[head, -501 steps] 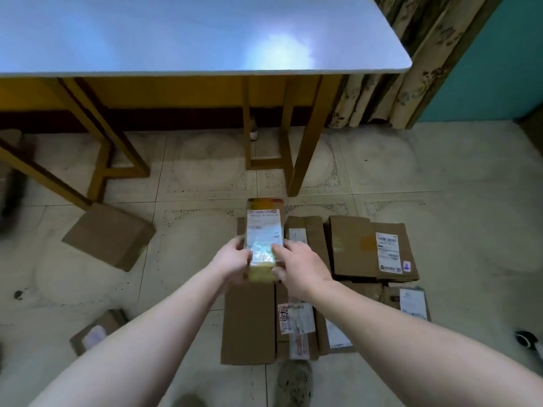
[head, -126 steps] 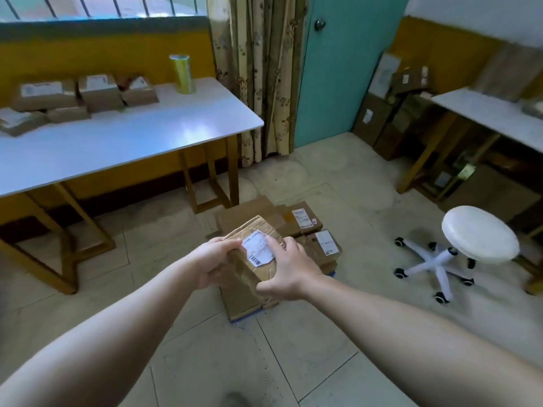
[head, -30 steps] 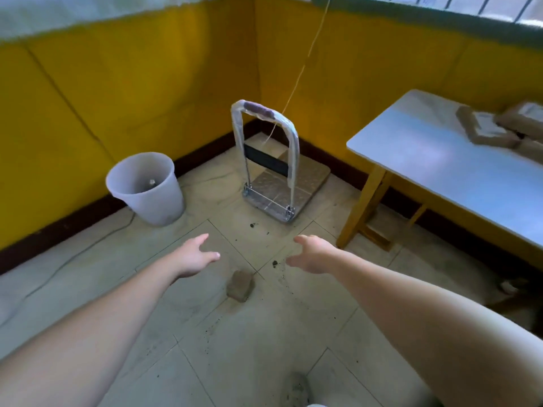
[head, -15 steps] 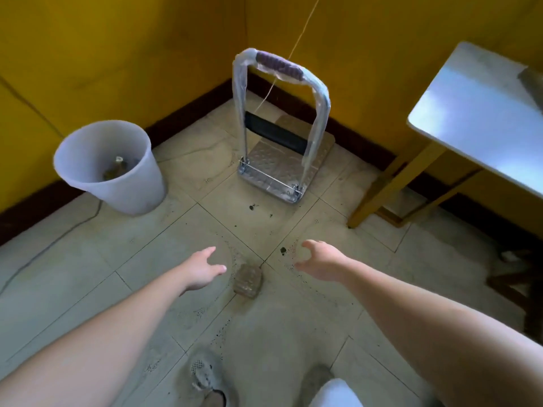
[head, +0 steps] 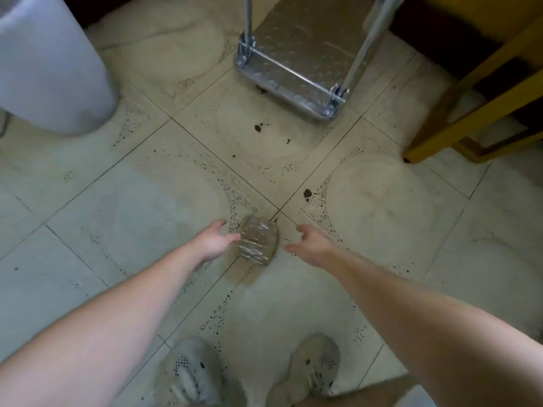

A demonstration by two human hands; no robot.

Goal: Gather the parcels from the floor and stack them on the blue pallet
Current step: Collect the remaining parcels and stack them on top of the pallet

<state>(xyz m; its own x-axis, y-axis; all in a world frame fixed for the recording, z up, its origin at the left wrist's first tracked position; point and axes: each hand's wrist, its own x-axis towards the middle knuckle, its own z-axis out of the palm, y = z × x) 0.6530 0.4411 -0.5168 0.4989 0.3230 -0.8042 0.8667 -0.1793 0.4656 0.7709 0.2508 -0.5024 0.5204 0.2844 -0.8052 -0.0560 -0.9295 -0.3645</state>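
Note:
A small brown parcel (head: 258, 244) wrapped in shiny clear tape lies on the tiled floor in the middle of the head view. My left hand (head: 213, 242) hovers just left of it, fingers spread, its fingertips at the parcel's left edge. My right hand (head: 311, 245) is a short gap to the parcel's right, fingers loosely spread and holding nothing. The blue pallet is out of view.
A metal hand trolley (head: 293, 66) stands at the top centre. A white plastic bucket (head: 50, 69) fills the top left. A yellow wooden table leg (head: 458, 107) is at the right. My two shoes (head: 316, 368) show at the bottom edge.
I have bent down and moved closer, so the floor fills the view. Both hands have dropped towards the small parcel and now flank it closely.

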